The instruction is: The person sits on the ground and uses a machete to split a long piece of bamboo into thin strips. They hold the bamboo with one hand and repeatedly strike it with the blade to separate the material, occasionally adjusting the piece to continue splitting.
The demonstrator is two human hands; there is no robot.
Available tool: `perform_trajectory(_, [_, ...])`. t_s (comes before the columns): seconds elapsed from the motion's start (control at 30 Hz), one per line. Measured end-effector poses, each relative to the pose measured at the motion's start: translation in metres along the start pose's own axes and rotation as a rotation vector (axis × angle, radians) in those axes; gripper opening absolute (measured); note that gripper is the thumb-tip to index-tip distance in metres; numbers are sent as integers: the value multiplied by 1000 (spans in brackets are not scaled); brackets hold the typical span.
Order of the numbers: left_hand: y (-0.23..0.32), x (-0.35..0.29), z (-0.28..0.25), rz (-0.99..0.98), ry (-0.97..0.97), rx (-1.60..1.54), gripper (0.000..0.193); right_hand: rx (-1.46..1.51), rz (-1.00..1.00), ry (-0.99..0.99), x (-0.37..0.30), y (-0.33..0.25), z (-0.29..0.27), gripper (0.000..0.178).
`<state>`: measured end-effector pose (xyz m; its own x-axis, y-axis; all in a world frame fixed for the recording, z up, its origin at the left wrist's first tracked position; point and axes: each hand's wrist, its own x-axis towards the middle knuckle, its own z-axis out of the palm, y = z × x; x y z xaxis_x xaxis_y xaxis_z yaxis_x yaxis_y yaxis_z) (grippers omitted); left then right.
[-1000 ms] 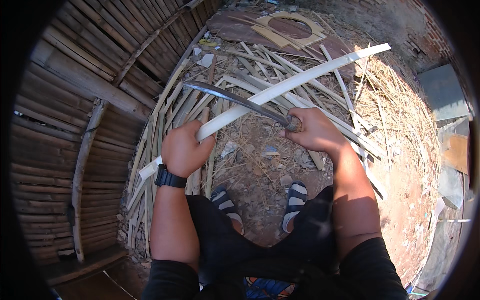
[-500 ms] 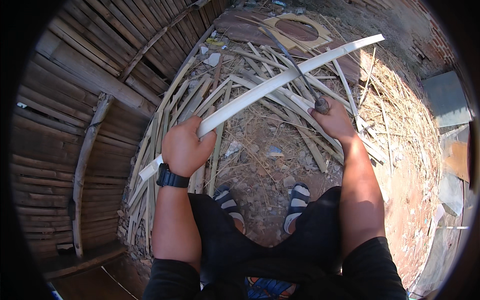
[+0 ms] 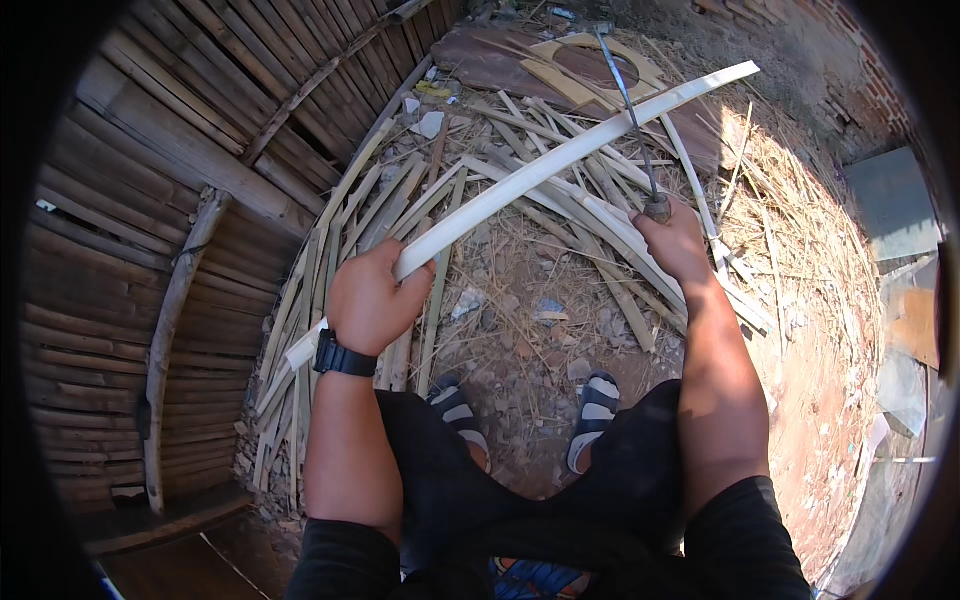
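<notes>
My left hand (image 3: 374, 298), with a black watch on its wrist, is closed round a long pale bamboo strip (image 3: 545, 171). The strip slants from beside my left wrist up to the far right. In my right hand (image 3: 676, 243) is the handle of a long knife with a narrow dark blade (image 3: 628, 105). The blade points away from me and crosses the strip toward its far end; I cannot tell whether they touch. Under the strip lies a loose pile of split bamboo pieces (image 3: 590, 235) on the ground.
A slatted bamboo wall (image 3: 115, 290) stands close on my left. Dry straw and shavings (image 3: 815, 220) cover the sunlit ground at right. Farther off lies a yellowish board with a round hole (image 3: 560, 82). My sandalled feet (image 3: 595, 410) are just below the pile.
The knife has swung more upright, its tip now farther away and to the right. My right hand has shifted slightly right. The strip has tipped a little, its far end shifting slightly left and up.
</notes>
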<state>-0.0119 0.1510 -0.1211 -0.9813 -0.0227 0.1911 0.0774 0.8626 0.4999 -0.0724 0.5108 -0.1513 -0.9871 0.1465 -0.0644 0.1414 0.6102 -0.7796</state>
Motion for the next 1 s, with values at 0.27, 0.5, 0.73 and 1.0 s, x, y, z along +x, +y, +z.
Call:
perform_trajectory(0.27, [1,-2,5,-21,-20,16,31,-354,-390,-203,-21,-14,28,29])
perform_trajectory(0.5, [0,-2,1,23,6,101,31,25,108,10,13,20,4,35])
perform_trajectory(0.73, [3,0,5,-15,-104,92,32,-531,-510,-184,-23,-20,32,26])
perform_trajectory(1.0, [2,1,-1,16,-54,115,33,19,-24,88,5,18,15,43])
